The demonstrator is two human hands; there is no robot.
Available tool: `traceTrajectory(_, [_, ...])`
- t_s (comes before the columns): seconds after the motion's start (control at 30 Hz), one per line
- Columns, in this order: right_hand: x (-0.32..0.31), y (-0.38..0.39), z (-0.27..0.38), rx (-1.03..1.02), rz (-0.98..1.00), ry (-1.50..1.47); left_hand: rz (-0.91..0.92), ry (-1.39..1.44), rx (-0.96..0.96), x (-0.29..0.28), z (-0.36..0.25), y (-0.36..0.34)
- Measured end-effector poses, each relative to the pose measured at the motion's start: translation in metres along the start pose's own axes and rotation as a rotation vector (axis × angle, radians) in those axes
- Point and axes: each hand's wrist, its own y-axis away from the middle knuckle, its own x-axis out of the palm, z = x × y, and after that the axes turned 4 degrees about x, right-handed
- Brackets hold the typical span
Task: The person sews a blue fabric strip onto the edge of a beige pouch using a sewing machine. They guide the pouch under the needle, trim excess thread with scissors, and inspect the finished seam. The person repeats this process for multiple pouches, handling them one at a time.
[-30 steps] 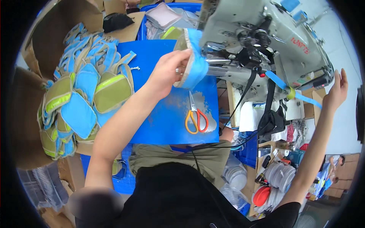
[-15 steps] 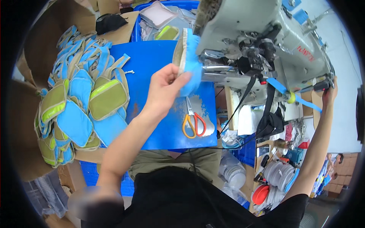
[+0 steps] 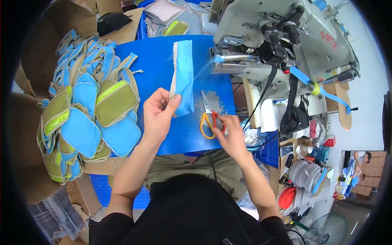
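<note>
Between the thumb and fingers of my left hand point(image 3: 158, 112) is a blue fabric piece point(image 3: 186, 73) with a beige bound edge, held upright over the blue tabletop point(image 3: 159, 53). Fine threads run from its right side to the sewing machine point(image 3: 241, 61). A pair of scissors point(image 3: 207, 107), with one orange and one red handle loop, lies on the table with its blades pointing away from me. My right hand point(image 3: 231, 134) has its fingers closed at the red loop; the palm hides part of the grip.
Left of the table hangs a heap of blue and olive fabric pouches point(image 3: 81, 126) with beige edging. A blue bin point(image 3: 141, 28) of fabric pieces stands behind. On the right, a blue strip point(image 3: 302, 76) feeds through a yellow guide. Rolls of tape point(image 3: 306, 179) sit lower right.
My right hand has come from the machine's far right end down to the scissors. My left hand has drawn the blue fabric piece left, away from the machine, leaving threads stretched between.
</note>
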Motion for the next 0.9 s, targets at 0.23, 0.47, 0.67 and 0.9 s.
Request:
traceTrajectory(0.23, [0.028,-0.020,-0.030,0.307,0.326,-0.016,-0.018,0.120,-0.108,-0.002,-0.006,-0.011])
traceTrajectory(0.47, [-0.034,-0.019,0.036,0.209,0.270,-0.428,-0.028,0.271,-0.119,0.006,-0.002,-0.014])
traceTrajectory(0.67, [-0.042,-0.057,0.072,0.208,0.167,-0.419,-0.010,0.269,-0.109,0.013,-0.006,-0.015])
traceTrajectory(0.9, [-0.012,-0.014,0.004,0.237,0.059,-0.027,-0.107,0.835,-0.377,-0.062,-0.035,0.004])
